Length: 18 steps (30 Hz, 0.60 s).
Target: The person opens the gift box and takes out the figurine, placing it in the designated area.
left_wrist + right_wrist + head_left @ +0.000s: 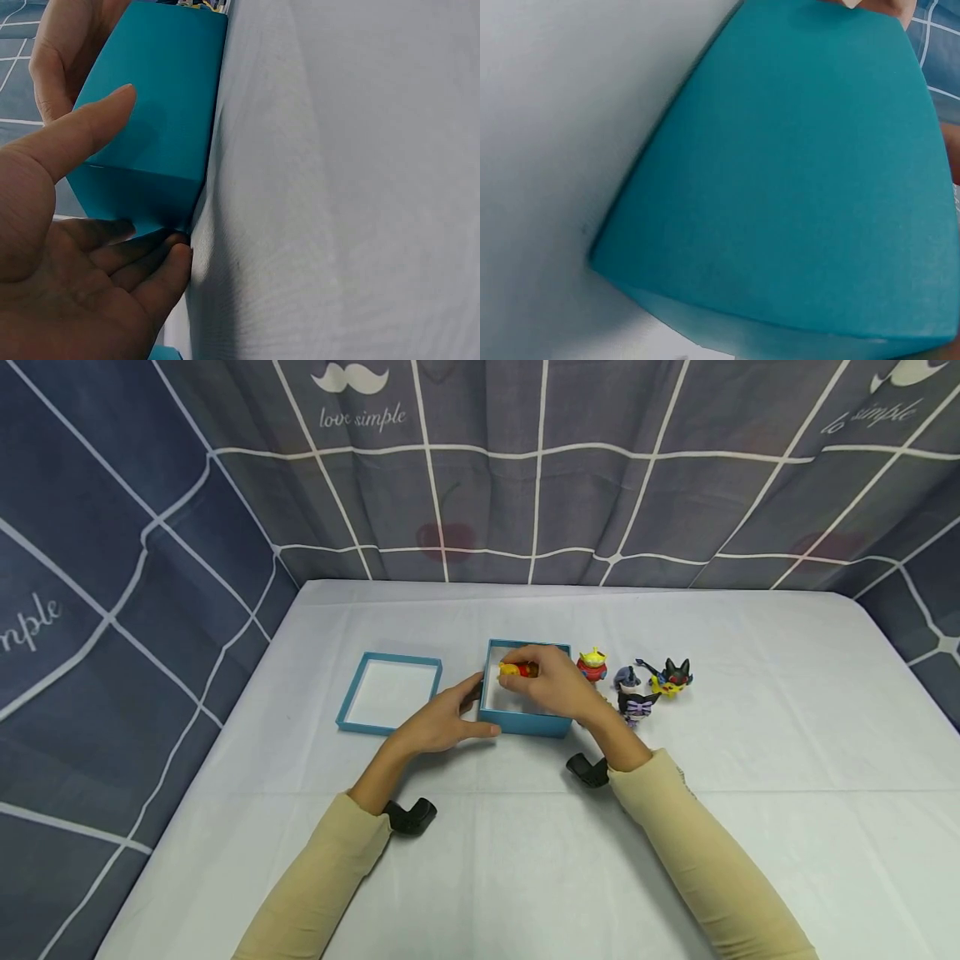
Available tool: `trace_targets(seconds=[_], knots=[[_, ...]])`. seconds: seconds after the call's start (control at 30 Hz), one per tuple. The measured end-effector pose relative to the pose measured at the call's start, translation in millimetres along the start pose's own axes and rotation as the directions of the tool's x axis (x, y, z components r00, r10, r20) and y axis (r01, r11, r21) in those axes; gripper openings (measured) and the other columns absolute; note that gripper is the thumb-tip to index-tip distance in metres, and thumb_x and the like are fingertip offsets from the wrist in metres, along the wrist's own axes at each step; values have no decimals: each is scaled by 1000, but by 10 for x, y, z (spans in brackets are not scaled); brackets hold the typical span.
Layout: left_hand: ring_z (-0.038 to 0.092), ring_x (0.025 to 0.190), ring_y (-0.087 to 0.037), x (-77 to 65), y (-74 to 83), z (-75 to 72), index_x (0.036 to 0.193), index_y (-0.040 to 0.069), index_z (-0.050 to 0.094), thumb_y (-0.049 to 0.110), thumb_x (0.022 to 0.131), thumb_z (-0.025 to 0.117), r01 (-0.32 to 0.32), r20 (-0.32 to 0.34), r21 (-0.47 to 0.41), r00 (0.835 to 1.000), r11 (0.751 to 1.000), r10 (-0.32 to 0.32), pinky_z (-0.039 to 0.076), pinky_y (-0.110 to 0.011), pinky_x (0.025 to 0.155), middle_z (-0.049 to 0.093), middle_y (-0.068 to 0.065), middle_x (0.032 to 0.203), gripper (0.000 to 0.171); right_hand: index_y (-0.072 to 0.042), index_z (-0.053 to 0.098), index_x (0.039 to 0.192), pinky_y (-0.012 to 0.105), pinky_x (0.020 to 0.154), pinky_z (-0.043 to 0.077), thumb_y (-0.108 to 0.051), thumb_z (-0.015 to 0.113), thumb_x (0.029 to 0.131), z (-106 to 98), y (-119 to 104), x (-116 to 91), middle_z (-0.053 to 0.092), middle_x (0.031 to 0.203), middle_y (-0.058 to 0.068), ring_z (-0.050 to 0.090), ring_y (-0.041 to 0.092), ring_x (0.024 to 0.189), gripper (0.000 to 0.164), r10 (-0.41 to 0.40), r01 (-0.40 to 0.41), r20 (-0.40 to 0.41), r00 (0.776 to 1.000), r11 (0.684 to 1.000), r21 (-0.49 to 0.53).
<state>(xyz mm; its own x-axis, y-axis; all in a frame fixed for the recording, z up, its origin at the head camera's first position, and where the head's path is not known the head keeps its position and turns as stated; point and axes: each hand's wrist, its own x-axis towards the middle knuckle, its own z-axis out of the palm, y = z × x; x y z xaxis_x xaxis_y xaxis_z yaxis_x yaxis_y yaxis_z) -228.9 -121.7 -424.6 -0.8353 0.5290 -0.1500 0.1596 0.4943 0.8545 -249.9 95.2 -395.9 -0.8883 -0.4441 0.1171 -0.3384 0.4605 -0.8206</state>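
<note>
A teal box (525, 723) with a white inside stands uncovered on the white-covered table. Over its opening, my right hand (558, 681) pinches a small yellow-and-red figurine (517, 669) between thumb and fingers; the hand covers part of it. At the box's left end is my left hand (442, 718), its fingers fairly straight against the short side. In the left wrist view, the thumb (105, 124) of that hand extends across the long front face. The right wrist view is mostly filled by the box wall (780, 172), so the figurine is hidden there.
Left of the box lies a teal-rimmed lid (405, 657), white side up. To the right stand a yellow-green and red figurine (592, 665), a blue-grey one (627, 678), a black-and-purple one (637, 707) and a black-and-yellow one (672, 678). A grid-patterned curtain (487, 493) hangs behind the table.
</note>
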Motion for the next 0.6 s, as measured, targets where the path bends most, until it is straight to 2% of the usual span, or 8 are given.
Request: trace_targets(seconds=[0.23, 0.6], knots=[[28, 144, -28, -11, 11, 0, 157, 0, 13, 31, 89, 76, -2, -1, 5, 1000, 1000, 2, 29, -37, 116, 21, -15, 160, 98, -2, 71, 112, 33, 72, 51, -17, 71, 93, -1, 6, -27, 67, 101, 8, 59, 22, 87, 24, -29, 30, -6, 1000, 995, 97], [28, 144, -29, -6, 15, -3, 157, 0, 14, 31, 89, 76, 3, 1, 20, 1000, 1000, -3, 29, -37, 116, 21, -15, 160, 97, 2, 70, 109, 30, 73, 56, -13, 75, 89, 0, 58, -71, 69, 98, 10, 65, 25, 85, 25, -54, 73, -88, 995, 971, 228]])
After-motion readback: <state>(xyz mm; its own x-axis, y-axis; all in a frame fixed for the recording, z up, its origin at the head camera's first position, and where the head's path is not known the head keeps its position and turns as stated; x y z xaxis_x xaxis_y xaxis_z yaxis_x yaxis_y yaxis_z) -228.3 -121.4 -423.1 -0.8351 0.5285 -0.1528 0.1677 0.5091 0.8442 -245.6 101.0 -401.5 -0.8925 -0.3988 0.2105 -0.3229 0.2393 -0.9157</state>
